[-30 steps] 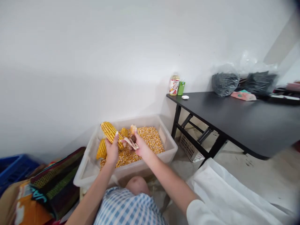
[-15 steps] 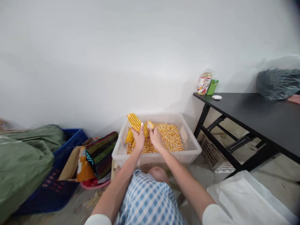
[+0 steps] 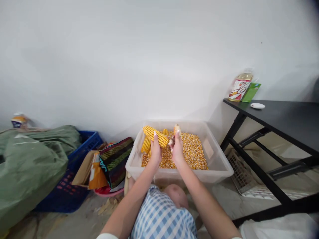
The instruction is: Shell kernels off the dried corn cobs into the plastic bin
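at the left, a blue crate [image 3: 61, 191] is partly covered by a green cloth [image 3: 40, 162]; a striped bag [image 3: 118, 162] is set near the left edge of a translucent bin [image 3: 219, 159]. above this bin, an ear of corn [image 3: 150, 132] is held tilted by the left hand [image 3: 156, 150], fingers closed around it. by the right hand [image 3: 177, 149], stretched forward just beside, a pale cob piece [image 3: 176, 128] is gripped. to the right, open room is left above the loose kernels [image 3: 195, 151], until the right side of the bin, beyond which a black bench [image 3: 289, 116] is seen.
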The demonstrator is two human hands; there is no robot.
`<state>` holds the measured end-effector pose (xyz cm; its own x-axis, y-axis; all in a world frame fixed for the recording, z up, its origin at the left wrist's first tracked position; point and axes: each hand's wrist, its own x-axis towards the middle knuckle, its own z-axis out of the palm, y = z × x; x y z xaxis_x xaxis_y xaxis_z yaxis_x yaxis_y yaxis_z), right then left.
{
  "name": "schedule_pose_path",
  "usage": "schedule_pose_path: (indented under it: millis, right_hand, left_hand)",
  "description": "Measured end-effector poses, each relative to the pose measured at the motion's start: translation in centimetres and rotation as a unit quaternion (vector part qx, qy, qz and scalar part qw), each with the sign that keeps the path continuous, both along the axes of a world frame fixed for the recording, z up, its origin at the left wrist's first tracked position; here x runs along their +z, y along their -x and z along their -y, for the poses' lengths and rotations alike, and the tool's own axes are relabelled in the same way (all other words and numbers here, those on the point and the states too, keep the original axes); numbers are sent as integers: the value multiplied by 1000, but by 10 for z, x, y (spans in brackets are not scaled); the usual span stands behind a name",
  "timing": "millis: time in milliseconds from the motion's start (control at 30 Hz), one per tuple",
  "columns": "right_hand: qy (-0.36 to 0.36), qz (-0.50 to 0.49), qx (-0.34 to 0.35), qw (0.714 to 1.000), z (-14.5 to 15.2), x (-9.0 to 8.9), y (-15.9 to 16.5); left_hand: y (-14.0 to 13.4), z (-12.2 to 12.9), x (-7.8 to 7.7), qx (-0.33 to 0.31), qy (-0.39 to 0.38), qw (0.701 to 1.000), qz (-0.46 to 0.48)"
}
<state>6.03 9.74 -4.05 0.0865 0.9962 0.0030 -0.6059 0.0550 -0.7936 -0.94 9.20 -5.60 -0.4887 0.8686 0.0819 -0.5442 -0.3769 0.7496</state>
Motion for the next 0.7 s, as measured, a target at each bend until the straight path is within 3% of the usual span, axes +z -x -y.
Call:
schedule_pose_path:
  millis: [167, 400, 533, 700]
  right_hand:
    - [53, -80, 39, 995, -4, 5, 4]
    - [44, -60, 29, 997, 2, 13, 8]
    - [59, -108, -29, 992, 13, 22, 11]
    - [39, -111, -57, 991, 30, 45, 15]
  left_hand:
    - [3, -1, 2, -40, -15, 997, 62]
    - [4, 2, 13, -77, 21, 996, 44]
    - [1, 8, 26, -106, 35, 992, 55]
    - [-4, 18, 52, -127, 49, 987, 86]
